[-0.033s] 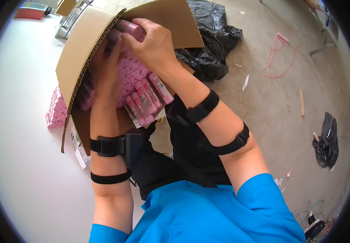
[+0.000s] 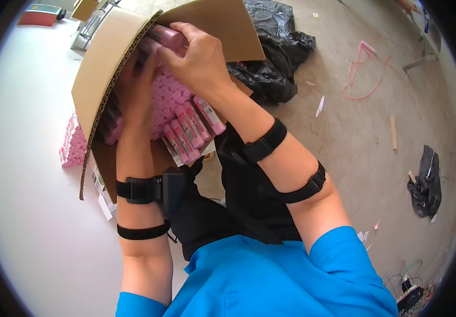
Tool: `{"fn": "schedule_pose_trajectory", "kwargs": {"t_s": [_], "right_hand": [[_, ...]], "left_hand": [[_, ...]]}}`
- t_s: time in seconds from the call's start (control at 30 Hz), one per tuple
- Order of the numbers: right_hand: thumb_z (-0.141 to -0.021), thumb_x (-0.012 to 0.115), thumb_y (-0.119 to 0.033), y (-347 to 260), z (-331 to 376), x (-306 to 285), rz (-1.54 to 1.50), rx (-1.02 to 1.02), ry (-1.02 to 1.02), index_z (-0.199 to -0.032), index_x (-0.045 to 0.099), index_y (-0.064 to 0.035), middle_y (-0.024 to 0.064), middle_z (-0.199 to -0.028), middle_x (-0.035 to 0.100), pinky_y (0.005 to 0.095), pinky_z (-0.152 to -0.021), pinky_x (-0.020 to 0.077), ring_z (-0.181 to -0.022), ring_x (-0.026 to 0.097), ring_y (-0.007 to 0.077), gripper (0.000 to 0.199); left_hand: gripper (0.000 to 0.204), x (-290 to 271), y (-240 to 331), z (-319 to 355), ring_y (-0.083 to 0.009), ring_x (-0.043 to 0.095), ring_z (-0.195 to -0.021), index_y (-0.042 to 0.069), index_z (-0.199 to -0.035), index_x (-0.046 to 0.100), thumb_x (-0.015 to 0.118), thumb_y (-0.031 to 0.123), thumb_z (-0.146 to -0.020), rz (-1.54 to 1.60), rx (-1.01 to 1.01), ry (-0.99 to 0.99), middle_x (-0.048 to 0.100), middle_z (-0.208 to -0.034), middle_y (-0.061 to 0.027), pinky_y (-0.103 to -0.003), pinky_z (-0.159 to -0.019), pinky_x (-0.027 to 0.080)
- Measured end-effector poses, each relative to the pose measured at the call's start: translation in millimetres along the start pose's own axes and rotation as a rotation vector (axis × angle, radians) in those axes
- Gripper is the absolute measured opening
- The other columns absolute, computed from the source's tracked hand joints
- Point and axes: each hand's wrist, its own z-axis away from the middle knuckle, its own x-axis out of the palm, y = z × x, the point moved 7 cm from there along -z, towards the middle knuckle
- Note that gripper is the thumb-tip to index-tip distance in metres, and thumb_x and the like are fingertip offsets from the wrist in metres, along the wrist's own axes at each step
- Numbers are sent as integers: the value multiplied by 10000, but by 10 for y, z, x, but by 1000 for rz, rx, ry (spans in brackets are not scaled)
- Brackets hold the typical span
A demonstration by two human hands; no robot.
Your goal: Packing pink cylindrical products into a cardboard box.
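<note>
A white table [image 2: 32, 211] fills the left side, its right edge running beside a bare concrete floor [image 2: 354, 137]. At that edge sits an open cardboard box [image 2: 101, 63], packed with pink tubes [image 2: 186, 124] lying side by side. A black plastic bag [image 2: 275, 58] lies crumpled on the floor just beyond the box. The left hand [image 2: 135, 90] is pressed flat among the tubes inside the box; its grip is hidden. The right hand [image 2: 199, 55] is closed around one pink tube [image 2: 165, 37] at the box's far end. A smaller stack of pink packs [image 2: 71, 145] rests on the table left of the box.
</note>
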Motion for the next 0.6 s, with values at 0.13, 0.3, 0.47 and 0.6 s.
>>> {"fn": "schedule_pose_trajectory", "kwargs": {"t_s": [0.13,0.3,0.47,0.6], "right_hand": [[-707,730,-21,118,-25,27,-38,45,-8,-1080,620,104,270,-934,649,412,-812,510,-906,635,406,409],[-706,730,-5,97,-153,123,108,-47,139,-934,662,49,233,-899,640,424,-784,506,-876,633,388,244],[-702,743,-27,230,-170,94,52,44,128,-815,666,31,217,-854,645,444,-745,498,-823,636,386,148],[-702,756,-66,303,-179,153,184,194,157,-757,654,18,194,-800,651,455,-711,495,-759,636,386,143]], "left_hand": [[450,-43,38,15,-214,601,-1085,-7,-1212,643,675,318,-902,-295,47,135,642,-1183,-141,-341,-948,473],[488,-93,50,-90,-306,600,-1134,12,-1219,643,659,373,-891,-642,258,183,630,-1234,-191,-363,-1008,425],[511,-84,30,-54,-341,591,-1157,29,-1218,649,631,422,-891,-764,266,219,626,-1237,-211,-379,-1030,402],[525,-59,25,-138,-342,607,-1119,22,-1217,647,624,434,-892,-822,272,241,652,-1177,-210,-382,-1007,416]]}}
